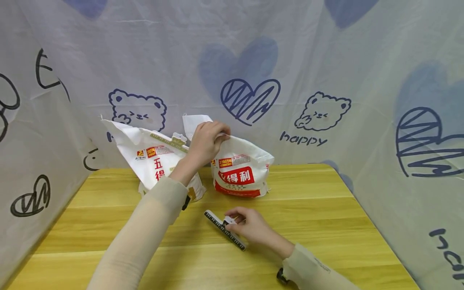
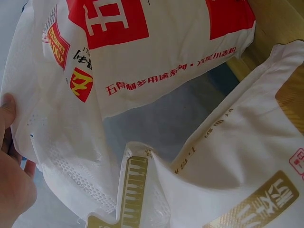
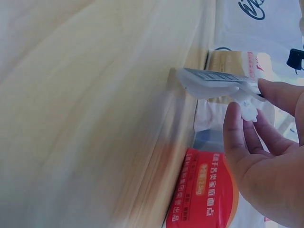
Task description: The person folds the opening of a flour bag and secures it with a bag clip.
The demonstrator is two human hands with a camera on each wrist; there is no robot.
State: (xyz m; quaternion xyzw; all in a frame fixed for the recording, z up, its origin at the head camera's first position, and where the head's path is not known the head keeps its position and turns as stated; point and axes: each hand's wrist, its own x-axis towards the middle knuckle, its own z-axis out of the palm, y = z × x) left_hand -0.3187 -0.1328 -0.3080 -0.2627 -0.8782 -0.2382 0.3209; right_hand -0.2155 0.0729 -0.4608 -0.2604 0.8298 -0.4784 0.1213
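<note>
Two white flour bags with red labels stand at the back of the wooden table (image 1: 308,209). My left hand (image 1: 218,135) grips the folded top edge of the right bag (image 1: 241,173); the left bag (image 1: 154,159) leans open behind my forearm. In the left wrist view, fingers (image 2: 8,156) hold the white bag material (image 2: 142,71), with the gold-trimmed bag (image 2: 247,180) beside it. My right hand (image 1: 236,220) pinches a long black-and-white sealing clip (image 1: 224,230) lying on the table in front of the bags. The right wrist view shows the clip (image 3: 213,80) between thumb and fingers (image 3: 235,137).
A cloth backdrop printed with bears and hearts (image 1: 250,96) encloses the table on the back and both sides. Bare wood stretches across the front and right of the table. The red label of a bag (image 3: 204,194) shows beyond the clip.
</note>
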